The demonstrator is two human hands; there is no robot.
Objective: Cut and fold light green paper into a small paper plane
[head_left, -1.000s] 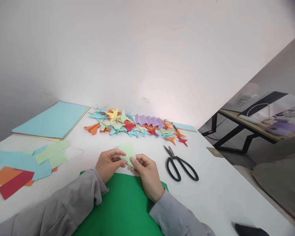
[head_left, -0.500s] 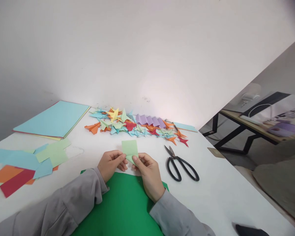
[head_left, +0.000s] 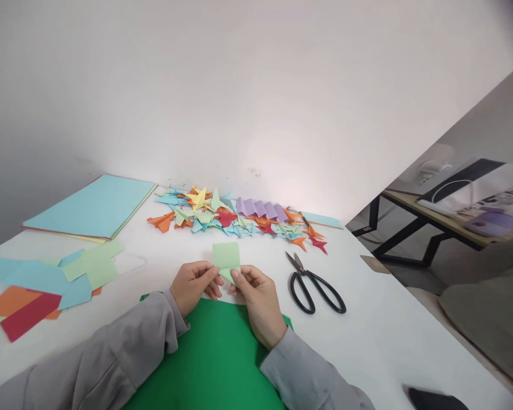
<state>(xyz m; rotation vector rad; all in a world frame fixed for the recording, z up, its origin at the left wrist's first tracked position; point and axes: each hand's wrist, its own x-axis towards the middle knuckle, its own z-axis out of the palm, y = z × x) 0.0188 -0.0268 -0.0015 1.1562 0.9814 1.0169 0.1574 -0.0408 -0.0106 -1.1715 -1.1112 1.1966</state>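
Note:
A small light green piece of paper (head_left: 226,254) is held up between both hands, its lower part folded at a slant. My left hand (head_left: 194,285) pinches its lower left edge between thumb and fingers. On the other side, my right hand (head_left: 259,302) grips the lower right corner, the thumb pressed on the folded part. Beneath the hands lies a large green sheet (head_left: 209,353) on the white table. Black-handled scissors (head_left: 310,282) rest to the right of my right hand, blades slightly apart.
Loose coloured paper pieces (head_left: 34,293) lie at the left, with a stack of larger sheets (head_left: 92,206) behind them. Many folded paper shapes (head_left: 235,219) line the wall side. A dark object (head_left: 436,400) sits at the front right. Beyond the edge stands another table (head_left: 431,216).
Almost nothing differs. The light green paper and the hands holding it have shifted only very slightly; the fold looks the same.

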